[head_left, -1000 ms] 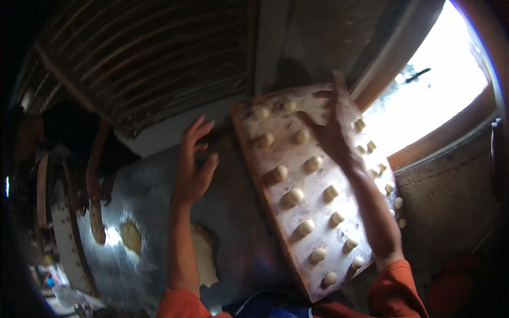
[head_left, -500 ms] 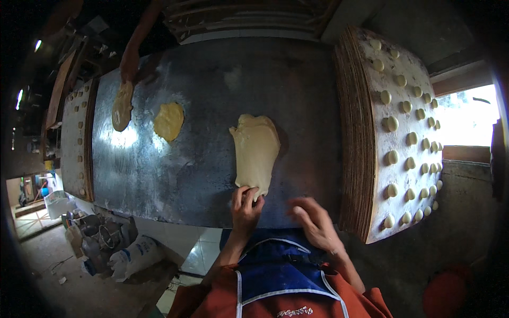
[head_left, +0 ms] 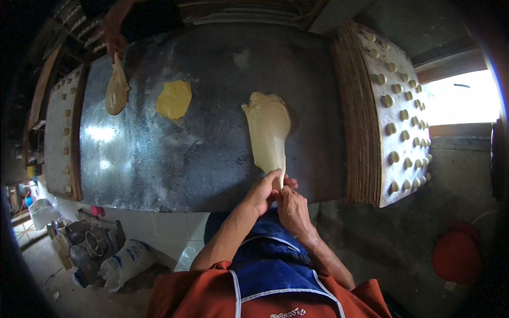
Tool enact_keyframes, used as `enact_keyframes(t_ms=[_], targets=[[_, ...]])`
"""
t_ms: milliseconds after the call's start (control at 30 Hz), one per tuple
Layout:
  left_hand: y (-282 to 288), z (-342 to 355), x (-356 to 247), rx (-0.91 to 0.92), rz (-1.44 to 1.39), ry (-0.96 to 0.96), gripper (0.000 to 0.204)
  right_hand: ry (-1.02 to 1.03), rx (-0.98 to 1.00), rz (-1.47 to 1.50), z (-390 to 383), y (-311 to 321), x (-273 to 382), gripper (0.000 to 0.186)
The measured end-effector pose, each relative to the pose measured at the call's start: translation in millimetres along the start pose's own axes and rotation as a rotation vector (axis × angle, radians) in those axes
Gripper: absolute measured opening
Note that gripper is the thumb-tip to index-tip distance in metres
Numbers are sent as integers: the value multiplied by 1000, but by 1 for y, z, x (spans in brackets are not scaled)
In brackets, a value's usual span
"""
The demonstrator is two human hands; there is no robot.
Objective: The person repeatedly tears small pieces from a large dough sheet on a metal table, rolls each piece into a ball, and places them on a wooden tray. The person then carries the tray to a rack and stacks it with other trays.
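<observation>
A long pale sheet of dough (head_left: 265, 127) lies on the dark metal worktable (head_left: 207, 159), its near end drawn out narrow toward me. My left hand (head_left: 264, 191) is closed on that narrow end at the table's front edge. Right beside it, my right hand (head_left: 291, 204) also grips the dough end with bent fingers; some fingertips are hidden. A flattened yellow lump (head_left: 174, 99) lies left of the pale sheet.
At far left another person's hand (head_left: 115, 40) holds a tan dough piece (head_left: 116, 93). Boards with small dough balls stand at the right (head_left: 387, 159) and left (head_left: 55, 138). Sacks and containers (head_left: 127, 262) lie below left; a red object (head_left: 456, 254) is below right.
My hands have left the ball-covered board for the pale dough. My right hand has since joined my left at the dough's near end, which is now stretched narrower. The other person's hand has shifted.
</observation>
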State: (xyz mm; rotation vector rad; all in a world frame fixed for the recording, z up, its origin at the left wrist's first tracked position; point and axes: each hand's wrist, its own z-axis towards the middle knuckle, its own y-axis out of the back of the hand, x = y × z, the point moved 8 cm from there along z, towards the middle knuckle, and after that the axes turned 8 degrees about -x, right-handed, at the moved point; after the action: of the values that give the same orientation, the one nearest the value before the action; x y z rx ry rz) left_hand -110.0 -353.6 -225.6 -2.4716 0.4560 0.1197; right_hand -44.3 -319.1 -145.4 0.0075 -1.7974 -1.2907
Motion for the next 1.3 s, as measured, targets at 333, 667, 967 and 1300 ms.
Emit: enact_keyframes(t_ms=[333,667,967,1300], targets=[[21,3,2,79,89,-151,24,114,599,683,-21,69,94,18],[5,-93,-25,-62,1577,-647,26,506,257,333,98,-98,57,19],[61,-124,-73,-236,1364,-1540,22,244,-41,-47,5,-3,-62,17],[73,-33,-121,-766,1306,-1519,34,563,-383,-481,77,4,-34,41]])
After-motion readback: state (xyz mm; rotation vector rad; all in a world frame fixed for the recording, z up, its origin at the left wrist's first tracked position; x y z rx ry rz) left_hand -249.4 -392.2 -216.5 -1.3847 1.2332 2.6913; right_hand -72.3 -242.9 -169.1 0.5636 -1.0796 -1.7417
